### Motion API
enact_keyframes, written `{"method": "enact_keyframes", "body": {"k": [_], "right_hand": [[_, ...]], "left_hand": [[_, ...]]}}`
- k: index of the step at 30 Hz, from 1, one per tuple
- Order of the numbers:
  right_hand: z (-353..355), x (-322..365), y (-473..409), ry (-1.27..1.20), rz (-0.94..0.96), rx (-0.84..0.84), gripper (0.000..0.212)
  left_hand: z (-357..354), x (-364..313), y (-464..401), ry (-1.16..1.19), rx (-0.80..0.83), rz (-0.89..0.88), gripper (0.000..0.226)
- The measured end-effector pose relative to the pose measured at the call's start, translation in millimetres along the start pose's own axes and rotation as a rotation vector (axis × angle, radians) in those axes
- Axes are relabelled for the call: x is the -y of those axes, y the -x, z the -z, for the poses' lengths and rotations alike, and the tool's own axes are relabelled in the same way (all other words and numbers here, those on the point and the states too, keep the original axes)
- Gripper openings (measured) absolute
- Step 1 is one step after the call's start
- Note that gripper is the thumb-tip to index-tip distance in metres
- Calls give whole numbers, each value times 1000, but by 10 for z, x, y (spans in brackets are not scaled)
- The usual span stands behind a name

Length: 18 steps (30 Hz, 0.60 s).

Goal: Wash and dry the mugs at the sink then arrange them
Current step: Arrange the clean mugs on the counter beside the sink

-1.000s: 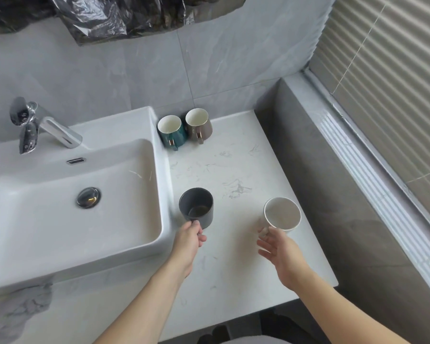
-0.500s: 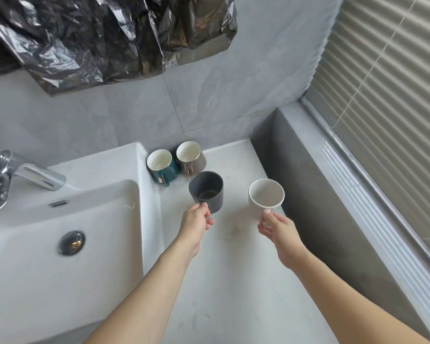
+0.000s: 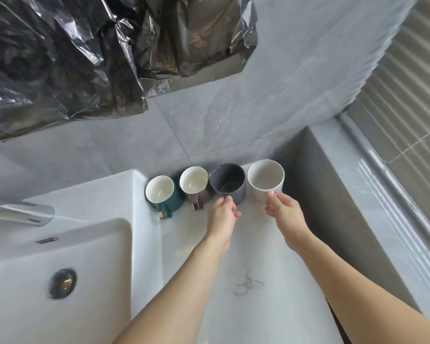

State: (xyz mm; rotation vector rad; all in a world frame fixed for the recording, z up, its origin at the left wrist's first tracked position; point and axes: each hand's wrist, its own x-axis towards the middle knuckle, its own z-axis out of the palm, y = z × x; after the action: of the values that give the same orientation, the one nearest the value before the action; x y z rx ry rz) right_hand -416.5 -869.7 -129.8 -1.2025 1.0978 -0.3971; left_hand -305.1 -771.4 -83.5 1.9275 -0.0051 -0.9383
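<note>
My left hand [image 3: 222, 214] pinches the grey mug [image 3: 230, 183], right hand [image 3: 282, 211] the white mug [image 3: 266, 180] — hard, slick, breakable; I'd hold by the handles.

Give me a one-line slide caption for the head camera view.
Two hands, left and right, set a dark grey mug and a white mug beside the teal and brown mugs.

Showing 4 mugs in a row: teal mug [image 3: 170, 202] with white inside, brown mug [image 3: 201, 196] with cream inside, dark grey mug [image 3: 230, 186] grey throughout, white mug [image 3: 265, 181] plain. Sitting on a white marble countertop [image 3: 253, 289] carrying faint grey veining. Gleaming glossy white: sink [image 3: 132, 234]. Shining chrome: faucet [image 3: 23, 214]. Hanging crinkled black: plastic sheet [image 3: 72, 53] over pale grey wall tiles [image 3: 271, 100].
</note>
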Motion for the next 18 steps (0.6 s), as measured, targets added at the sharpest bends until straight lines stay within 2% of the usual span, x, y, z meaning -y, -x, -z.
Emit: {"method": "enact_keyframes", "body": {"k": [10, 18], "right_hand": [[-119, 61, -352, 76, 63, 57, 41], [-137, 34, -473, 153, 86, 59, 42]], "left_hand": [[-139, -12, -262, 109, -55, 19, 24], [-217, 50, -337, 156, -36, 14, 24]]}}
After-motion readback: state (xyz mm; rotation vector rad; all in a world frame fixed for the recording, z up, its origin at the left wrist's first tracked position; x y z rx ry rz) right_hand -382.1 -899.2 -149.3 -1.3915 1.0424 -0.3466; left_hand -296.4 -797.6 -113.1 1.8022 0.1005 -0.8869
